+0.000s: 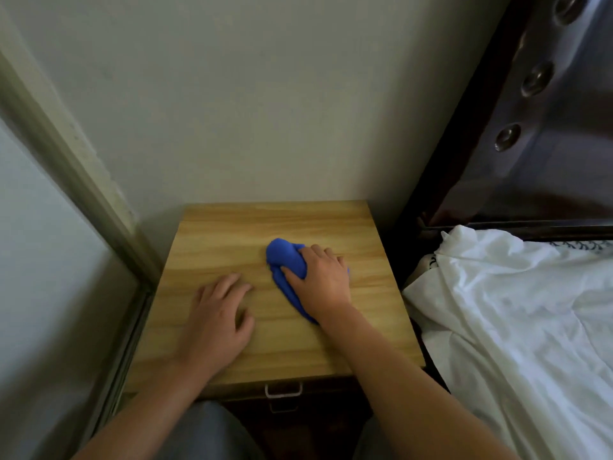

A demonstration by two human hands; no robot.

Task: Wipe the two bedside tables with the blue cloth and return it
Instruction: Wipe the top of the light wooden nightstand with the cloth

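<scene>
Your right hand [320,280] lies on top of the blue cloth [284,260], which is bunched up on the wooden bench [232,227], a little right of the middle of its top. Your fingers curl down over the cloth and your thumb digs into its left side, so you are grasping it while pressing it against the wood. Part of the cloth bulges out beyond your fingertips toward the wall, a strip trails back under your wrist toward you, and a small bit shows past the right edge of your hand.

Your left hand [220,322] rests on the bench to the left of the cloth and nearer to you, apart from the cloth and not touching it. Its fingers are loosely spread and relaxed against the wood, holding nothing; the thumb points toward the right hand.

Both forearms reach in from the bottom of the view, the right one slanting up from the lower right, the left one from the lower left.

The bench stands against a pale wall [248,111]. A white sheet [514,310] covers the bed just to its right, below a dark padded headboard [547,111]. A metal drawer handle [283,391] shows under the bench's front edge.
</scene>
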